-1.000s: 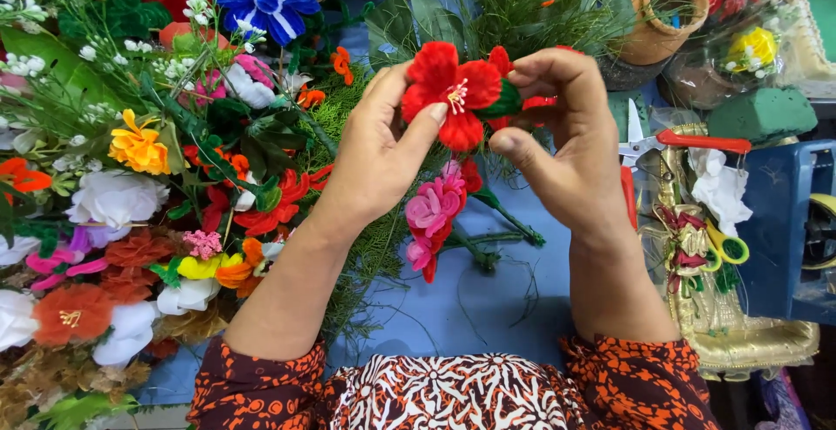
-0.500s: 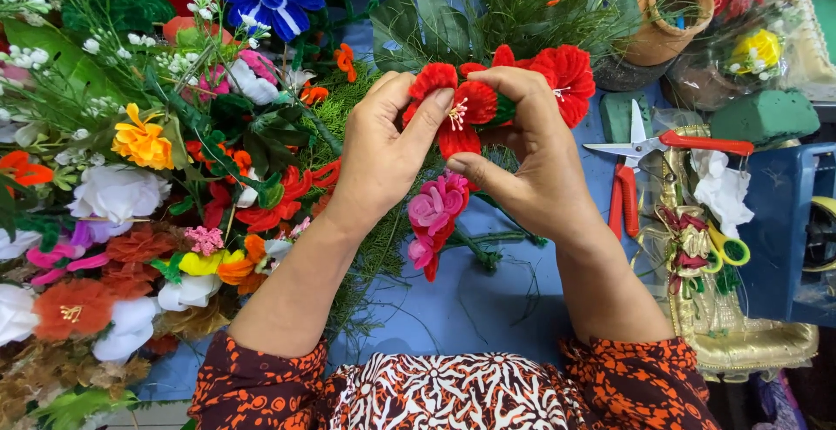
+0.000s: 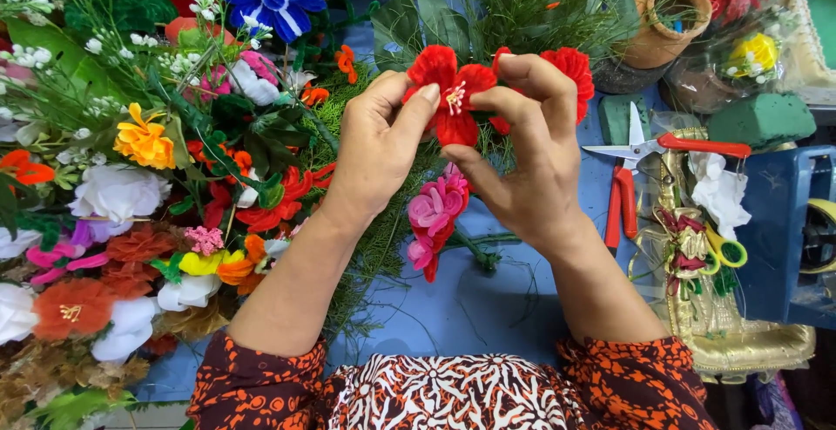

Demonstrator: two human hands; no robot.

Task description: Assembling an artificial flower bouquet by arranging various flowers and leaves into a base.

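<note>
Both hands held a red artificial flower [image 3: 453, 99] up above the blue table [image 3: 488, 308], level with the greenery behind. The left hand [image 3: 379, 147] pinched a petal between thumb and fingers [image 3: 416, 103], while the right hand [image 3: 522, 147] closed narrow fingers around the bloom's other side, apparently to steady it for shaping. A pink flower stem [image 3: 435, 221] lay beneath; red-handled scissors [image 3: 644, 155] rested to the right.

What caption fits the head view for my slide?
Both hands, left hand and right hand, pinch a red artificial flower above a blue table, red-handled scissors alongside.
</note>
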